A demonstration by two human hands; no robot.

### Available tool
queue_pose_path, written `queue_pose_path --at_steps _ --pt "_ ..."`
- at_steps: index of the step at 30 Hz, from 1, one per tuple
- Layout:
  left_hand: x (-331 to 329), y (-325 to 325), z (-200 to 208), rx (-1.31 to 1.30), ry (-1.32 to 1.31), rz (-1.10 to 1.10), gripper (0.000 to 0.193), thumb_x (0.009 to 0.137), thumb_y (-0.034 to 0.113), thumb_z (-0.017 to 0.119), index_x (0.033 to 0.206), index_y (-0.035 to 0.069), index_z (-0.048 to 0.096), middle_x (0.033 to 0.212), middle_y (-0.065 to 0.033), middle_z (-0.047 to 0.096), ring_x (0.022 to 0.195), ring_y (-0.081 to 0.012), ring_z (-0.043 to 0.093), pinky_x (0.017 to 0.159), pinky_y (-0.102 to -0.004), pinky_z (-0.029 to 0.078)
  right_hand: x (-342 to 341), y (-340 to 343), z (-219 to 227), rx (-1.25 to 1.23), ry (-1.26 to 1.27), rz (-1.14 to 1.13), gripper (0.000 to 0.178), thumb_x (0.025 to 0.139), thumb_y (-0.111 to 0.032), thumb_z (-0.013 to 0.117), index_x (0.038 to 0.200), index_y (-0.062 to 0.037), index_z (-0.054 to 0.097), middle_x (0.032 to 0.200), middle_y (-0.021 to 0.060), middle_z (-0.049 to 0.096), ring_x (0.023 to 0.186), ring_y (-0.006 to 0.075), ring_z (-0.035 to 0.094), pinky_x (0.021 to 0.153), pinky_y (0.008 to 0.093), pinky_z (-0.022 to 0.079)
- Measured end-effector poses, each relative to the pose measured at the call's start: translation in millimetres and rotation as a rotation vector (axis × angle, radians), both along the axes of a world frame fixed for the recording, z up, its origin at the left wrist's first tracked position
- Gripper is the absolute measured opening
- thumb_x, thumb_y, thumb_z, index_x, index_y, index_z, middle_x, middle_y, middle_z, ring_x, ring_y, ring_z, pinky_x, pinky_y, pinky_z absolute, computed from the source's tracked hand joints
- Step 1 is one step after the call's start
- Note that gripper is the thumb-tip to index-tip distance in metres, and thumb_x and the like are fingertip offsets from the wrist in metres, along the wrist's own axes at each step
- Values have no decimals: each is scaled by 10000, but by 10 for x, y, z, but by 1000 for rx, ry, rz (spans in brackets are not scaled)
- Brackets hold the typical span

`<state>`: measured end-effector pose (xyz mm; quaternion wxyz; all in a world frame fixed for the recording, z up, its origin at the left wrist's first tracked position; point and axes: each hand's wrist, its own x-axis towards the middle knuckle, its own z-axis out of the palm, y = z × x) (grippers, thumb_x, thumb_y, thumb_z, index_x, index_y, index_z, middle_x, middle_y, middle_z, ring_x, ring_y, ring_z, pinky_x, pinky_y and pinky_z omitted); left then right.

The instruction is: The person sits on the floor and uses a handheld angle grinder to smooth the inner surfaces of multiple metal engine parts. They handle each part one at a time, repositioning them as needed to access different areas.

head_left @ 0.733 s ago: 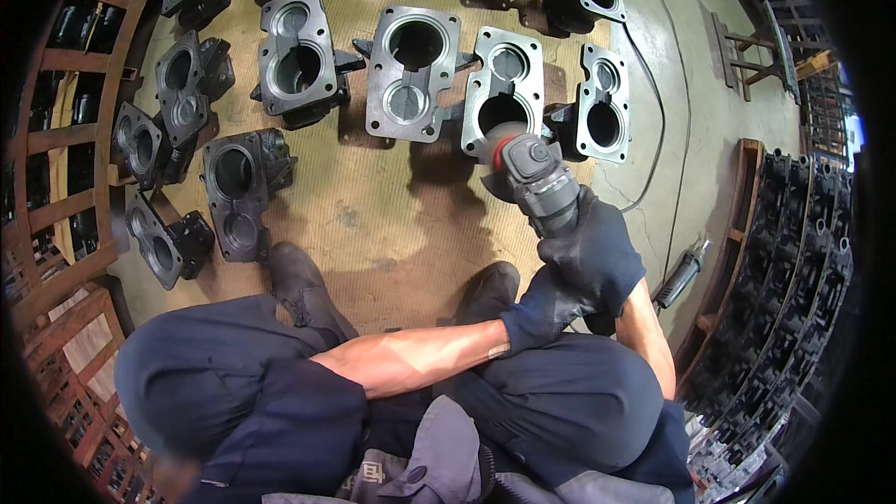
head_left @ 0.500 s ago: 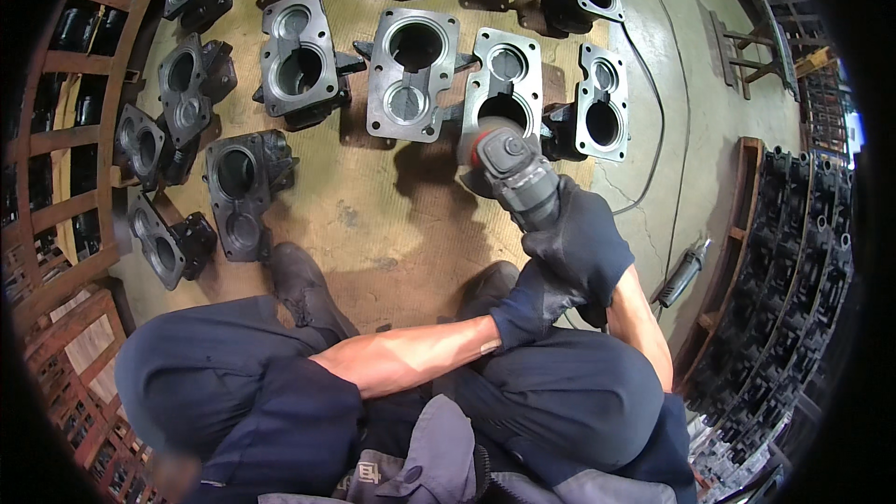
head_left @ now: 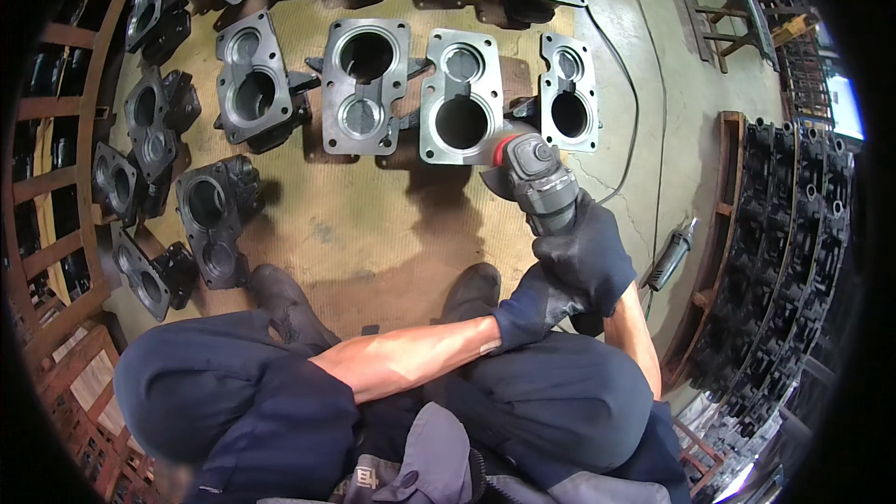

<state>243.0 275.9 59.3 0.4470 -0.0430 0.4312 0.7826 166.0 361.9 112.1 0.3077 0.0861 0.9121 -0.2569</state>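
Both my hands wear dark work gloves and hold an angle grinder (head_left: 546, 189) with a grey head and a red ring by its disc. My right hand (head_left: 590, 247) wraps round the grinder's body. Lower and to the left, my left hand (head_left: 541, 306) is closed round its rear end, partly hidden by the right. The blurred disc is at the lower right corner of a machined metal casting (head_left: 432, 112); whether it touches cannot be made out. To the right stands a narrower-looking casting (head_left: 581, 84), to the left another casting (head_left: 385, 84) with its large bore uppermost.
More castings (head_left: 224, 257) stand on the tan ribbed mat (head_left: 345, 243) at the left and back. A second handheld power tool (head_left: 670, 257) lies on the floor at right, beside a pallet of dark parts (head_left: 779, 252). Cables (head_left: 637, 84) run across the floor. Wooden crates (head_left: 47, 187) line the left.
The view has shifted, so the castings appear further left. The grinder has moved right across the casting, from over its lower bore to its lower right corner. Both hands keep their hold.
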Motion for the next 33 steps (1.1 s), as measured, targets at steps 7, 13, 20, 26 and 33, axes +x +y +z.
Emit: queue_pose_path --at_steps 7,13,20,26,33 --pt "458 191 -341 609 -767 470 559 798 76 805 1306 21 580 1149 -72 669 1126 -189 628 925 -328 521 45 -62 17 34 -42 -17 547 656 -240 750 1101 47 615 926 251 721 887 418 711 803 428 558" --pt "-21 95 -394 33 22 264 503 704 53 848 1165 8 653 1108 -97 716 1054 -211 667 920 -350 541 -309 -64 -44 -60 14 -11 462 663 -162 724 1078 22 636 884 179 719 796 285 679 770 376 546" --pt "-405 -119 -319 3 168 239 482 741 128 852 1167 16 657 1118 -109 713 1064 -206 666 895 -348 545 -569 -126 -87 -124 48 34 472 644 -186 723 1057 24 636 874 174 707 770 280 661 754 379 541" --pt "197 36 -227 84 -114 108 454 819 83 787 1241 27 631 1137 -108 698 1102 -191 652 932 -339 521 -20 -28 17 -56 -67 -45 533 672 -227 743 1115 44 623 921 226 724 865 361 717 787 405 559" --pt "-67 -27 -253 7 63 135 413 782 69 802 1168 32 662 1093 -96 709 1049 -189 659 904 -334 531 -225 -5 -90 -86 24 -23 400 683 -159 720 1031 22 642 838 157 700 766 262 659 734 367 539"
